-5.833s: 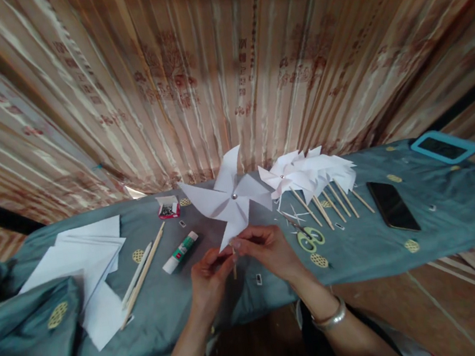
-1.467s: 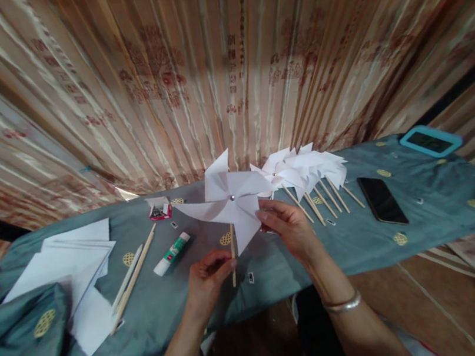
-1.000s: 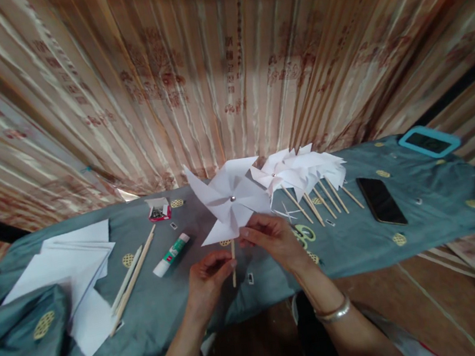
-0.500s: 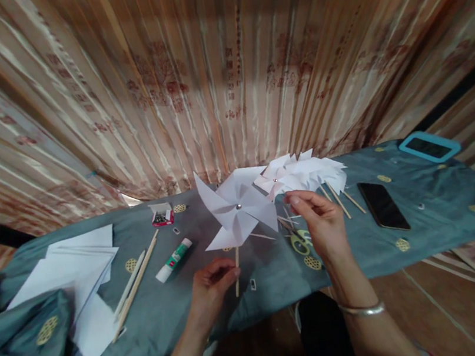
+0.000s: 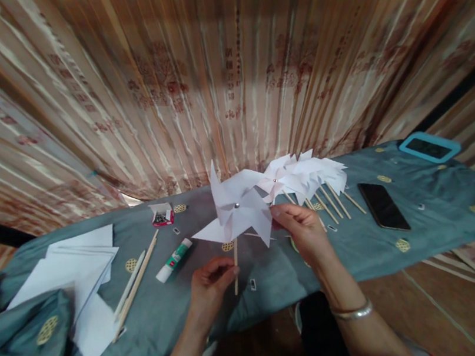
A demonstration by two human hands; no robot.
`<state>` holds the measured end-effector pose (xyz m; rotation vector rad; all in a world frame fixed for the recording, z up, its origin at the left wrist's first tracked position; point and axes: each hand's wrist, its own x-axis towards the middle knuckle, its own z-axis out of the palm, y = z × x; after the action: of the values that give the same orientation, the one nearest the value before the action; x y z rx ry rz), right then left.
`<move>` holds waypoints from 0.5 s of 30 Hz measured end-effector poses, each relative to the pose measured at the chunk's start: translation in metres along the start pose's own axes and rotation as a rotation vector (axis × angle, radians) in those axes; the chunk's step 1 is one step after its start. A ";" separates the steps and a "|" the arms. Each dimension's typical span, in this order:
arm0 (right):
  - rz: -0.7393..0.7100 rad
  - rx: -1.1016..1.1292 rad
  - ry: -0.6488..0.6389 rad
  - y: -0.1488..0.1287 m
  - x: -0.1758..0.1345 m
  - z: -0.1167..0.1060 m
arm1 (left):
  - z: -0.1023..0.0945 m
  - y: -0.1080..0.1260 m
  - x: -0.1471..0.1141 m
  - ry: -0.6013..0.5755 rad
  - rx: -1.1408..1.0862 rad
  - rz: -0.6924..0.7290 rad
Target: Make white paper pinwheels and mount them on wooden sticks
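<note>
My left hand [image 5: 215, 288] is closed around the thin wooden stick [image 5: 235, 264] of a white paper pinwheel [image 5: 238, 204], holding it upright over the cloth. A shiny round pin head sits at the pinwheel's centre. On its right side, my right hand [image 5: 303, 230] has thumb and fingers pinched together at the edge of a blade. A silver bracelet [image 5: 353, 312] circles my right wrist. Just behind that hand, several finished white pinwheels [image 5: 308, 173] lie overlapping in a row with their sticks toward me. Scissors [image 5: 294, 245] are mostly hidden by my right hand.
On the grey-green cloth [image 5: 280, 281] to the left lie white paper sheets [image 5: 84, 257], wooden sticks [image 5: 139, 279], a glue stick [image 5: 173, 260] and a small red box of pins [image 5: 162, 215]. A black phone [image 5: 383, 206] and a blue-framed device [image 5: 430, 147] lie to the right.
The pinwheel's blades have turned about the pin. My right hand has moved left and slightly down to the blade edge, covering most of the scissors. My left hand stays on the stick.
</note>
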<state>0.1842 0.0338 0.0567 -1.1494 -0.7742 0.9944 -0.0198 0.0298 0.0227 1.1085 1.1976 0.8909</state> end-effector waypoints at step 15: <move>0.112 -0.004 -0.194 0.003 -0.009 0.017 | -0.001 -0.003 0.002 0.055 -0.070 0.016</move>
<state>0.1651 0.0323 0.0581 -1.1200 -0.8735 1.2114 -0.0205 0.0312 0.0190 1.0442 1.1950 0.9745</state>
